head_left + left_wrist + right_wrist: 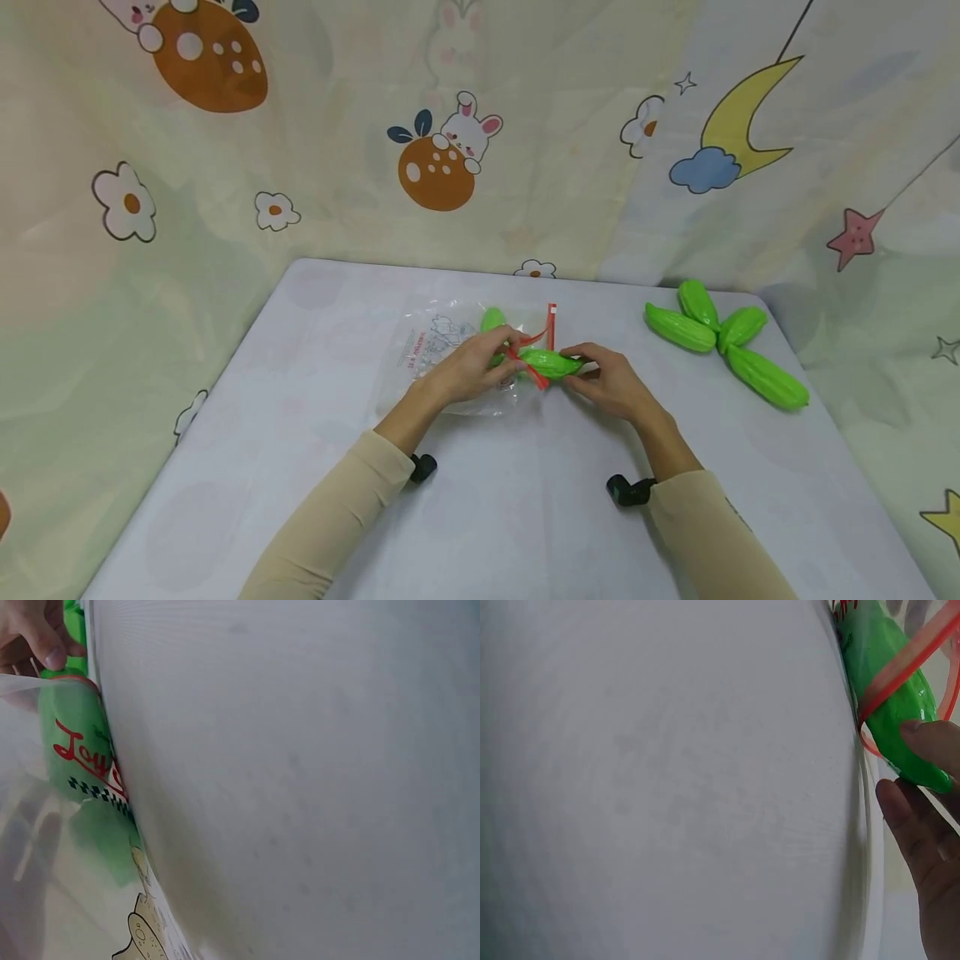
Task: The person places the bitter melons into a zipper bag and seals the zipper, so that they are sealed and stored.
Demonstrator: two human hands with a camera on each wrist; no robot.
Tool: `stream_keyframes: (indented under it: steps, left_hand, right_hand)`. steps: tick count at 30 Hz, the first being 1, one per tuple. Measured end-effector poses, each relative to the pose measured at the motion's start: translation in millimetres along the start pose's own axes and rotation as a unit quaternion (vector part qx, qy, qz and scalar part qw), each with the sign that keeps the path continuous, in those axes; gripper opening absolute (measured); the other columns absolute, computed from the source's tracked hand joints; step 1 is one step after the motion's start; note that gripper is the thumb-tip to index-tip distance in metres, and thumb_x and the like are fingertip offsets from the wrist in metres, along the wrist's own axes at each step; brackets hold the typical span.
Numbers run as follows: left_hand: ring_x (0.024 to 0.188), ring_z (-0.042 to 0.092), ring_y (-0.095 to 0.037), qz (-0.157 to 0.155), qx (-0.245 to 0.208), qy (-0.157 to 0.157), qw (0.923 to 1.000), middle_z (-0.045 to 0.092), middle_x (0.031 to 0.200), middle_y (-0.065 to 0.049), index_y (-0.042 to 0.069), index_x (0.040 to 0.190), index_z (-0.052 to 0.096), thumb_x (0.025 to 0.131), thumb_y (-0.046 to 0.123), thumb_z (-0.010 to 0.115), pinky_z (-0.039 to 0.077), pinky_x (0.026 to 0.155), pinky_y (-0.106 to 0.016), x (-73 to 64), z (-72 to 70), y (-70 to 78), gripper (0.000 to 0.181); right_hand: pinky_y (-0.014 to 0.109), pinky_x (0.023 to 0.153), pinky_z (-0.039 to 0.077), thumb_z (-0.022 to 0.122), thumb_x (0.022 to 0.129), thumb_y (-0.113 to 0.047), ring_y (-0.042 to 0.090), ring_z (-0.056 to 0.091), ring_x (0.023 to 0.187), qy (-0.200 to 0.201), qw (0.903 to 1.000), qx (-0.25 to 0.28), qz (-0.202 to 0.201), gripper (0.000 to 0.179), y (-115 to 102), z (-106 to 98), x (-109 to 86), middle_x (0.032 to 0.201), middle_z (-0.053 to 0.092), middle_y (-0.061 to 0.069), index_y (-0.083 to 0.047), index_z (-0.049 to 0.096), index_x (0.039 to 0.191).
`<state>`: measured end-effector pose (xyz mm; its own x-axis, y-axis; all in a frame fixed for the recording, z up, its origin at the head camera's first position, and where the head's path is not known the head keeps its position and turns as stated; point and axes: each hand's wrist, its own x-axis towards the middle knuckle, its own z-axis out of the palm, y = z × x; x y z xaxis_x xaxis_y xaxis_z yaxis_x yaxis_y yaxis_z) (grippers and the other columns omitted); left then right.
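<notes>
A clear printed zip bag (405, 387) with a red strip along its mouth lies on the table. My left hand (480, 364) pinches the bag's mouth by the red strip. A glossy green bitter melon (550, 363) sticks partway out through the mouth, and my right hand (609, 385) holds its tip between thumb and fingers. In the right wrist view the thumb lies on top of the bitter melon (904, 724) and fingertips are underneath. More green shows through the film of the bag (75, 735) in the left wrist view.
Several more green bitter melons (765, 377) lie together at the table's back right. The white-covered table (510, 517) ends at a patterned cloth backdrop (337, 125). Dark wrist cameras (628, 490) sit on both wrists.
</notes>
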<state>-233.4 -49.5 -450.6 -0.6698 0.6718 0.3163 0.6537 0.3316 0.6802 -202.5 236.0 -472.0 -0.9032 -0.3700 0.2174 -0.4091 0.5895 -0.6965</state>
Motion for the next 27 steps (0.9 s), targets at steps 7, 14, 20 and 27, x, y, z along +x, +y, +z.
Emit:
stream_keyframes:
  steps: [7, 14, 20, 27]
  left_hand:
    - [0.097, 0.063, -0.011, 0.004, 0.013, 0.006, 0.9999, 0.068, 0.123, -0.006, 0.006, 0.113, 0.056, 0.099, 0.023, 0.07, 0.054, 0.084, -0.031, 0.3, -0.5, -0.3, 0.027]
    - [0.114, 0.065, -0.016, 0.011, 0.02, 0.004, 0.9997, 0.066, 0.131, -0.004, 0.006, 0.115, 0.056, 0.1, 0.024, 0.069, 0.055, 0.097, -0.032, 0.3, 0.4, 1.2, 0.027]
    - [0.115, 0.066, -0.017, 0.01, 0.02, 0.008, 0.9997, 0.065, 0.135, -0.005, 0.007, 0.116, 0.056, 0.099, 0.025, 0.07, 0.054, 0.099, -0.032, 0.2, 0.3, 1.2, 0.028]
    - [0.112, 0.067, -0.017, 0.014, 0.018, 0.01, 0.9997, 0.065, 0.134, -0.004, 0.005, 0.117, 0.056, 0.099, 0.024, 0.07, 0.055, 0.098, -0.032, 0.2, -0.4, 0.0, 0.029]
  right_hand:
    - [0.047, 0.087, 0.061, 0.08, 0.086, 0.001, 0.028, 0.066, 0.107, -0.004, 1.0, 0.009, -0.001, 0.04, -1.5, 2.5, 5.1, 0.118, 0.066, 0.007, -0.009, 0.069, 0.123]
    - [0.047, 0.09, 0.06, 0.08, 0.087, 0.001, 0.03, 0.067, 0.11, -0.023, 0.9995, 0.018, 0.009, 0.04, -1.5, 6.6, 9.4, 0.121, 0.067, 0.008, -0.008, 0.069, 0.124]
    - [0.046, 0.09, 0.059, 0.08, 0.087, -0.002, 0.028, 0.068, 0.105, -0.022, 0.9996, 0.007, 0.013, 0.039, -0.2, 8.8, 11.8, 0.12, 0.071, 0.008, -0.009, 0.07, 0.124]
    - [0.046, 0.09, 0.059, 0.079, 0.087, 0.001, 0.029, 0.067, 0.104, -0.014, 0.9997, 0.015, 0.011, 0.037, 2.1, 9.6, 15.4, 0.117, 0.065, 0.008, -0.009, 0.071, 0.122]
